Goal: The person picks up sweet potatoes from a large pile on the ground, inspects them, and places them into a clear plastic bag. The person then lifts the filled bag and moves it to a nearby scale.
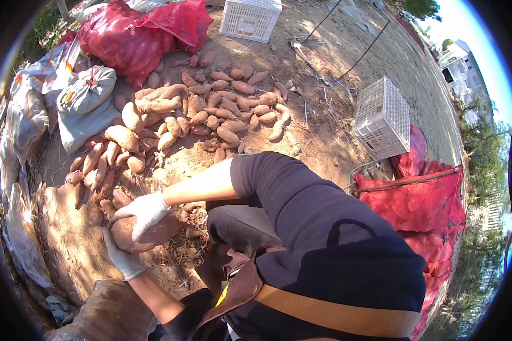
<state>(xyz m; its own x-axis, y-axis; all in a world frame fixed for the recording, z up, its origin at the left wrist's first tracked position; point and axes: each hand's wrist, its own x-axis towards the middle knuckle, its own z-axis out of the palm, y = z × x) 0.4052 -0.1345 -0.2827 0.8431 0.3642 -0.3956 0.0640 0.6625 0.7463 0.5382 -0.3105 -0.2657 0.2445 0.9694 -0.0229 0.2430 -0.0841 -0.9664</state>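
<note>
A large, rounded sweet potato [128, 232] is held between my two gloved hands, just above the soil. My right hand [147, 213], in a white knit glove, lies over its upper side with thumb and fingers spread around it. From the opposite side my left hand [121, 255], gloved alike, cups it; some of those fingers are hidden behind it. Beyond my hands spreads a loose heap of sweet potatoes [226, 108], varied in size and dusted with soil. Several smaller ones [100, 168] lie closest to my right hand.
A filled red mesh sack [123, 40] and a tied grey sack [87, 100] border the heap. White plastic crates stand at the top [251, 19] and right [382, 119]. More red mesh sacks [409, 204] lie behind me. A brown sack [111, 313] sits below my left arm.
</note>
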